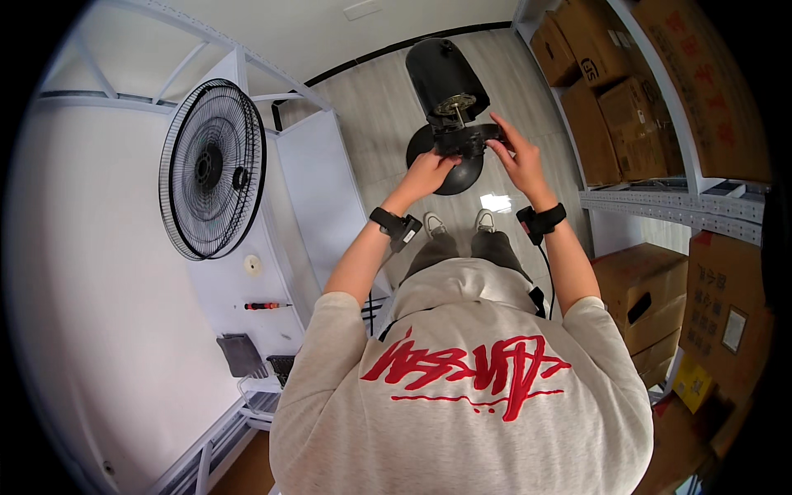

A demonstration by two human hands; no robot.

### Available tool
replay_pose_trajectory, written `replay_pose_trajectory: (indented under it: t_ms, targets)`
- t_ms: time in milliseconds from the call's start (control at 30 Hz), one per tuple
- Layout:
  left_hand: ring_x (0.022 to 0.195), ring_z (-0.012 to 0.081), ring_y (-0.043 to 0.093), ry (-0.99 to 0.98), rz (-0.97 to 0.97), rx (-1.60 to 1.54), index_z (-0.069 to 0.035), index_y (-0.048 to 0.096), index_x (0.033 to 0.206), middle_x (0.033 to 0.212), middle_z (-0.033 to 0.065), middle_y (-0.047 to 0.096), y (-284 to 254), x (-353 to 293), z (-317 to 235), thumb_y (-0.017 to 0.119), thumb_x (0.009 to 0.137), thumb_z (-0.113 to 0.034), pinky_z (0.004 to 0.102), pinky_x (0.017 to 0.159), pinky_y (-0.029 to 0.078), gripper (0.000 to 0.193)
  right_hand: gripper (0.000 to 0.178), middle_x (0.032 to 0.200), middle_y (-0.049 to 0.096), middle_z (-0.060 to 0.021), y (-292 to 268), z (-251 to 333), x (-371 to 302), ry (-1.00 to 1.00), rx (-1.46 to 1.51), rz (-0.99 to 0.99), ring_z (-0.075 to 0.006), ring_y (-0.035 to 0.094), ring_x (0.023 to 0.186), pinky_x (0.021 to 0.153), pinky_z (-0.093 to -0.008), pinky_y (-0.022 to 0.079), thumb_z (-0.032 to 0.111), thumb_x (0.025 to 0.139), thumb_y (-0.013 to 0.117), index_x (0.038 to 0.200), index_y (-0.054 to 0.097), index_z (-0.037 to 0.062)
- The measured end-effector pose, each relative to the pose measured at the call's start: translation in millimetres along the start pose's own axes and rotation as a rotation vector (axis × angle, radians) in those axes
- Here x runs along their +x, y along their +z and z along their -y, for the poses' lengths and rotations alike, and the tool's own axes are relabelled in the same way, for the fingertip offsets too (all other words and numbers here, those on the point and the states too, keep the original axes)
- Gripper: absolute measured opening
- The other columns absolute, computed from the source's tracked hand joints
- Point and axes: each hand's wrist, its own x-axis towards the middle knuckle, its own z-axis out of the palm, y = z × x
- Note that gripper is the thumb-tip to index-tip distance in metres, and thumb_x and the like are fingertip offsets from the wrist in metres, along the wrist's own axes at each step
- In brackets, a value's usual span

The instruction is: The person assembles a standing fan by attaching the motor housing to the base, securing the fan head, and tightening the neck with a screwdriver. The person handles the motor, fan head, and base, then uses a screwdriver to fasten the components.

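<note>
A black electric fan (445,74) without its grille stands upright on the floor in front of me. Its motor housing is tilted up, and a metal shaft and a round metal plate show at the lower end. Below these is a black plastic neck part (469,140), over the round base (459,176). My left hand (431,173) grips the left side of this neck part, fingers curled in. At its right side, my right hand (520,157) holds the edge between thumb and fingers. What lies under my fingertips is hidden.
To my left, a round black fan grille (211,169) stands on a white shelf (256,285), near a red-and-black screwdriver (266,306), a small pale round piece (252,264) and a dark grey pouch (240,355). Cardboard boxes (639,280) fill the rack on the right.
</note>
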Motion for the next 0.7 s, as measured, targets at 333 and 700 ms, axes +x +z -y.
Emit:
replay_pose_trajectory:
  t_ms: [333,700]
  targets:
    - [0.096,0.0242,0.072,-0.076,-0.217,0.07,0.005,0.07,0.106,0.102,0.0135,0.076,-1.5,19.5,9.4,0.054,0.098,-0.014,0.0343,0.086,0.054,0.026,0.049,0.116,0.064,-0.013,14.7,5.3,23.6,-0.109,-0.069,-0.1,-0.0223,0.068,0.091,0.082,-0.0338,0.06,0.011,0.092,0.073,0.138,0.059,0.0147]
    - [0.121,0.0314,0.06,0.068,-0.537,-0.1,-0.013,0.025,0.157,0.149,0.022,0.042,8.8,10.2,-30.5,0.066,0.093,-0.006,0.0368,0.097,0.053,0.077,0.049,0.116,0.059,-0.0111,8.1,-13.0,45.4,-0.084,0.086,-0.137,-0.0212,0.067,0.102,0.081,-0.0326,0.062,0.007,0.088,0.076,0.134,0.058,0.0073]
